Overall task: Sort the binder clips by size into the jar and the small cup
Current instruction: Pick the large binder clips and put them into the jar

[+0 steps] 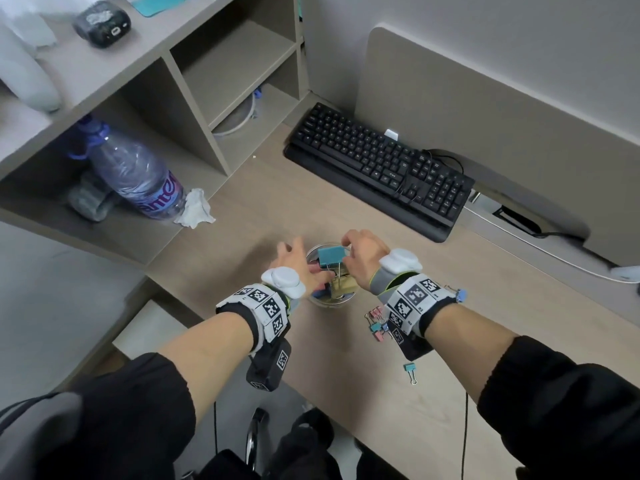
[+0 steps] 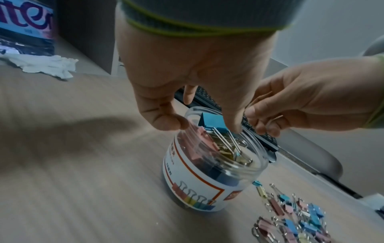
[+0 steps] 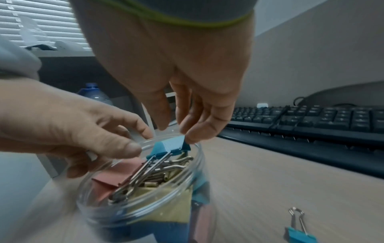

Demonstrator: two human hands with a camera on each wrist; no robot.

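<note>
A clear labelled jar (image 1: 323,302) (image 2: 197,184) (image 3: 133,212) stands mid-desk, holding large pink, yellow and blue binder clips. A large blue clip (image 1: 330,257) (image 2: 212,120) (image 3: 171,145) leans at its far rim, wire handles pointing down inside. My right hand (image 1: 350,252) (image 3: 177,131) hovers over it, one fingertip (image 3: 192,136) touching the clip's right end. My left hand (image 1: 300,263) spreads over the mouth, thumb (image 2: 166,120) by the left rim, holding nothing. Several small clips (image 1: 375,323) (image 2: 295,218) lie heaped right of the jar. No small cup is in view.
A lone small blue clip (image 1: 410,370) (image 3: 299,233) lies near the desk's front edge. A black keyboard (image 1: 381,168) sits behind the jar. A water bottle (image 1: 135,171) and crumpled tissue (image 1: 195,207) are at the shelf unit (image 1: 194,98) on the left.
</note>
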